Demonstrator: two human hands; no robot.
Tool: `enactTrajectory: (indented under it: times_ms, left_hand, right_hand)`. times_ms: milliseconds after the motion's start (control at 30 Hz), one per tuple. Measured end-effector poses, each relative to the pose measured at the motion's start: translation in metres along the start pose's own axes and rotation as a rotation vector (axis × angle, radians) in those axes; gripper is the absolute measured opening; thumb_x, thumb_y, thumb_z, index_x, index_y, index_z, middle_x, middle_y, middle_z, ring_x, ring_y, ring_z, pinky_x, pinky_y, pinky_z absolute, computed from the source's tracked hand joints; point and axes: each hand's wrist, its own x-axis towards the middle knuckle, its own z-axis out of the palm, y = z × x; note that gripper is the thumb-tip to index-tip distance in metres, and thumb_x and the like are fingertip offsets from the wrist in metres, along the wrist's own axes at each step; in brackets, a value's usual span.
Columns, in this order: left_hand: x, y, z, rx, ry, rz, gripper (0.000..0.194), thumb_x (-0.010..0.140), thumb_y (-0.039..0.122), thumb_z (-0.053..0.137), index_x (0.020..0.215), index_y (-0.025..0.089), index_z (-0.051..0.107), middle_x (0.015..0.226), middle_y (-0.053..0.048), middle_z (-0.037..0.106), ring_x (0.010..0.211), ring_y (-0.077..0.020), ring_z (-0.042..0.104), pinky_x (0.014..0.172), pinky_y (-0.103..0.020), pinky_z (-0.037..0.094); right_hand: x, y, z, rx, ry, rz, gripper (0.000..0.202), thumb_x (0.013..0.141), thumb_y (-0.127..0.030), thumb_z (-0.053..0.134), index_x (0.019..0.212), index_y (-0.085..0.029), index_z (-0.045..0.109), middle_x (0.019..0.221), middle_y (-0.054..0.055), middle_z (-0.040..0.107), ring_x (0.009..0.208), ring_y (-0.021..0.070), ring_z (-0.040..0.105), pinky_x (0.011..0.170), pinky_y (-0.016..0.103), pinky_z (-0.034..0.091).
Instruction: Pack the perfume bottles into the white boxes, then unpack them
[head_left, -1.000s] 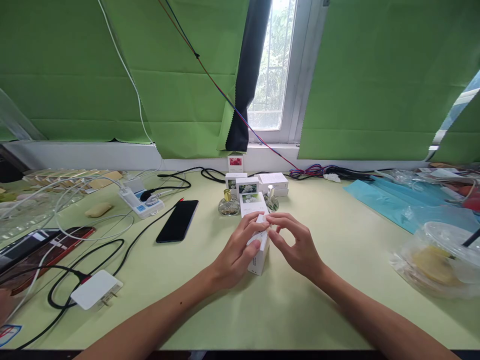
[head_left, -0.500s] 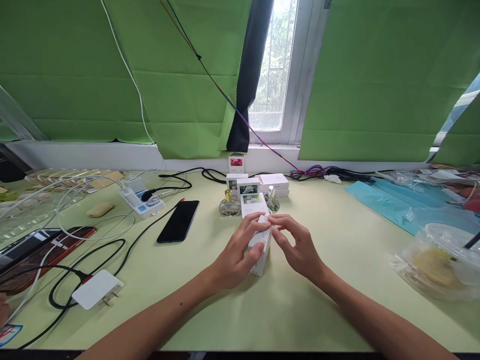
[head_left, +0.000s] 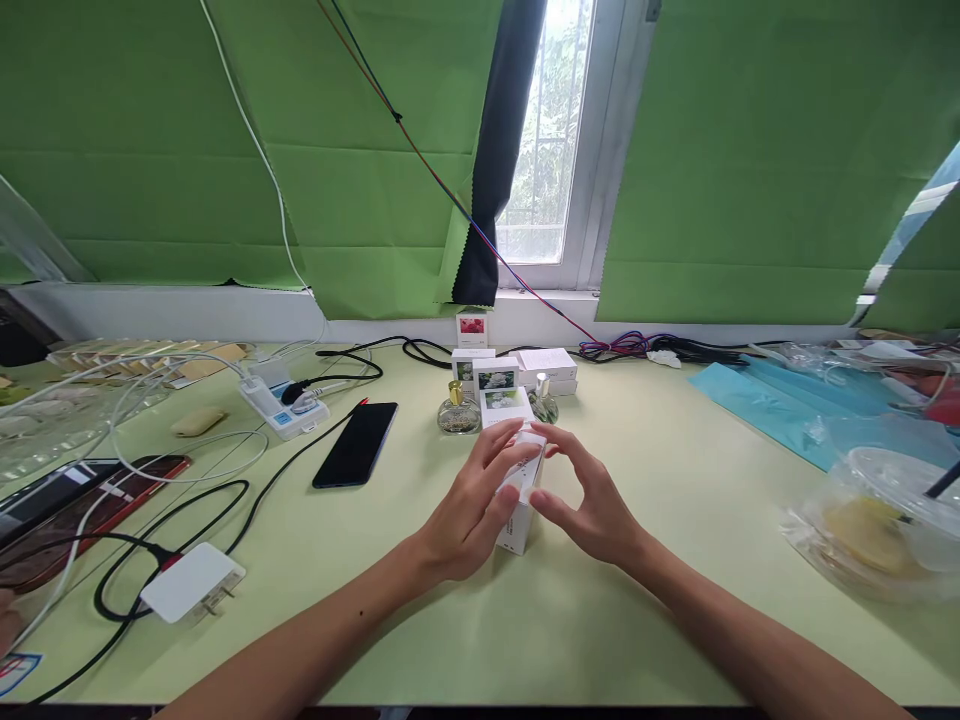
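Observation:
In the middle of the table a small white printed box (head_left: 514, 530) lies between my hands, partly covered by them. My left hand (head_left: 474, 505) grips it from the left, fingers over its top and thumb against its near part. From the other side, my right hand (head_left: 596, 500) touches the box, its index finger at the far end and its thumb near the right side. Right behind stand white boxes with flower pictures (head_left: 504, 400). A perfume bottle with a gold cap (head_left: 458, 412) is to their left, and one with a silver cap (head_left: 544, 402) to their right.
A black phone (head_left: 355, 445) lies left of my hands. Farther left are a white charger (head_left: 193, 582), tangled cables and a power strip (head_left: 289, 408). On the right are a blue plastic bag (head_left: 765, 405) and a bagged clear cup (head_left: 892, 520). White boxes (head_left: 547, 362) lie at the back.
My right thumb has moved down and away from its index finger, along the box's right side. My left hand stays on the box, almost unmoved.

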Motion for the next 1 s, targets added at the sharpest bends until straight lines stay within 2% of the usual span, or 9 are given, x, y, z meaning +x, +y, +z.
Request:
enactTrajectory:
  times_ms: [167,300,400,500,700,833,1000]
  left_hand:
    - [0.001,0.0,0.0,0.05,0.059,0.007,0.042,0.11,0.039,0.028,0.142,0.024,0.05,0.151,-0.013,0.044,0.147,-0.0291,0.036,0.119,-0.05,0.037]
    - [0.001,0.0,0.0,0.094,0.143,-0.001,0.039,0.11,0.035,0.028,0.136,0.023,0.053,0.144,-0.013,0.048,0.14,-0.0275,0.043,0.115,-0.048,0.041]
    - [0.001,0.0,0.0,0.135,0.206,-0.012,0.036,0.11,0.032,0.028,0.131,0.022,0.056,0.136,-0.012,0.052,0.132,-0.0254,0.049,0.109,-0.044,0.045]
    - [0.002,0.0,0.0,0.148,0.261,-0.021,0.032,0.109,0.028,0.03,0.123,0.021,0.058,0.127,-0.011,0.055,0.123,-0.0229,0.054,0.104,-0.04,0.048]
    - [0.001,-0.003,0.001,0.141,0.335,-0.089,0.025,0.108,0.028,0.035,0.117,0.021,0.057,0.108,-0.007,0.061,0.098,-0.0183,0.061,0.086,-0.031,0.051]
    - [0.001,-0.003,0.001,0.129,0.356,-0.16,0.024,0.108,0.032,0.036,0.114,0.022,0.057,0.101,-0.005,0.064,0.091,-0.0177,0.062,0.082,-0.031,0.05]
    - [-0.001,-0.005,0.003,0.082,0.309,-0.215,0.024,0.108,0.036,0.039,0.11,0.022,0.058,0.082,0.0,0.063,0.073,-0.0148,0.06,0.068,-0.027,0.047]
  right_hand:
    - [-0.001,0.0,0.001,0.033,-0.06,0.018,0.068,0.089,-0.045,0.073,0.148,-0.027,0.045,0.146,0.011,0.059,0.126,0.0292,0.059,0.104,0.046,0.052]
    - [-0.002,-0.001,0.006,0.035,-0.12,0.011,0.084,0.083,-0.041,0.079,0.154,-0.028,0.037,0.155,0.012,0.051,0.138,0.0323,0.053,0.113,0.049,0.046]
    - [-0.004,0.002,0.009,0.028,-0.137,-0.007,0.09,0.081,-0.038,0.08,0.156,-0.029,0.031,0.159,0.012,0.046,0.138,0.0315,0.053,0.114,0.048,0.046]
    - [-0.006,0.006,0.011,0.017,-0.137,-0.009,0.092,0.08,-0.035,0.081,0.156,-0.028,0.029,0.157,0.013,0.047,0.135,0.0308,0.055,0.113,0.047,0.047]
    - [-0.004,0.004,0.011,0.011,-0.093,-0.005,0.083,0.077,-0.029,0.082,0.147,-0.029,0.039,0.142,0.01,0.06,0.124,0.0282,0.062,0.106,0.044,0.052]
    - [-0.001,0.001,0.009,-0.009,-0.05,-0.037,0.074,0.076,-0.028,0.082,0.141,-0.028,0.047,0.134,0.01,0.064,0.12,0.0286,0.064,0.102,0.044,0.054]
    - [0.0,0.005,0.006,-0.052,0.008,-0.055,0.067,0.075,-0.03,0.082,0.136,-0.026,0.052,0.125,0.011,0.067,0.113,0.029,0.067,0.097,0.045,0.057]
